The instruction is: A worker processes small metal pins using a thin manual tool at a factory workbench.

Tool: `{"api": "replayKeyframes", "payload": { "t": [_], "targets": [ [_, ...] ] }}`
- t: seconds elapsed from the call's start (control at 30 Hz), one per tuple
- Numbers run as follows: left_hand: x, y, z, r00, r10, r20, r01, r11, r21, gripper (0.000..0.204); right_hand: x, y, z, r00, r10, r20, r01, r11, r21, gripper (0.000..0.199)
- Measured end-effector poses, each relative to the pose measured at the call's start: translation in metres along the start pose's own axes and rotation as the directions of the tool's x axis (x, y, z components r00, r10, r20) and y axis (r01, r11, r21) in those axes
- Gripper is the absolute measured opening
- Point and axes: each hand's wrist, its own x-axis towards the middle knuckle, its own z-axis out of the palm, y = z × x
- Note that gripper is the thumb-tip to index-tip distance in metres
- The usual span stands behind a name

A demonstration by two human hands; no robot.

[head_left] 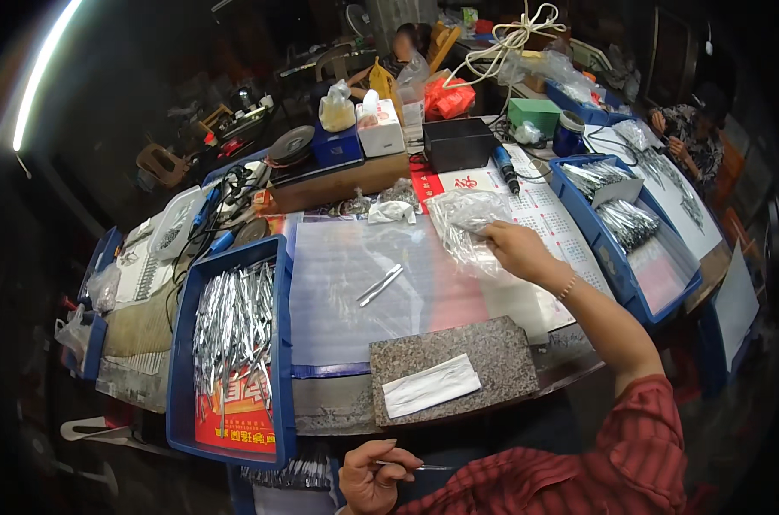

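Observation:
My right hand (523, 251) reaches over the table, its fingers closed on the edge of a crumpled clear plastic bag (468, 220). What lies inside the bag is hard to make out. Low at the front, my left hand (374, 477) is closed in a pinch around a thin shiny metal strip (432, 468) pointing right. Between the hands lies a speckled stone slab (501, 356) with a folded white cloth (432, 385) on it. Two slim silvery metal pieces (379, 285) rest side by side on the plastic-covered work mat (329, 330).
Left of the mat stands a blue tray (284, 343) heaped with silvery strips (232, 322). A second blue tray (617, 279) with similar pieces is at the right. A black box (460, 144), tissue box (380, 127) and blue rotary tool (505, 170) line the back. Another person (707, 142) sits far right.

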Motion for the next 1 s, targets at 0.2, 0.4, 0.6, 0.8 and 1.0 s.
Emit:
{"api": "replayKeyframes", "payload": {
  "t": [0.2, 0.4, 0.6, 0.8, 1.0],
  "targets": [
    [-0.012, -0.007, 0.001, 0.975, -0.22, 0.012, 0.22, 0.975, -0.024, 0.045, 0.034, 0.01, 0.035, 0.967, -0.076, 0.244, 0.138, 0.959, -0.247, 0.013],
    [-0.006, 0.0, 0.003, 0.941, -0.337, 0.014, 0.337, 0.941, 0.039, 0.038, 0.039, 0.013, 0.04, 0.91, -0.285, 0.3, 0.389, 0.837, -0.384, 0.005],
    [0.005, 0.007, 0.007, 0.936, -0.35, 0.041, 0.352, 0.931, -0.09, 0.018, 0.009, -0.014, -0.005, 0.966, -0.242, 0.085, 0.251, 0.817, -0.52, 0.004],
    [-0.003, -0.002, 0.005, 0.951, -0.306, -0.034, 0.299, 0.944, -0.141, 0.014, -0.056, -0.078, -0.075, 1.0, -0.011, 0.02, 0.009, 0.993, 0.121, 0.013],
    [0.014, -0.016, 0.018, 0.893, -0.433, -0.124, 0.392, 0.883, -0.259, 0.009, -0.136, -0.153, -0.083, 0.977, -0.078, 0.199, -0.097, 0.67, 0.736, 0.022]
  ]
}}
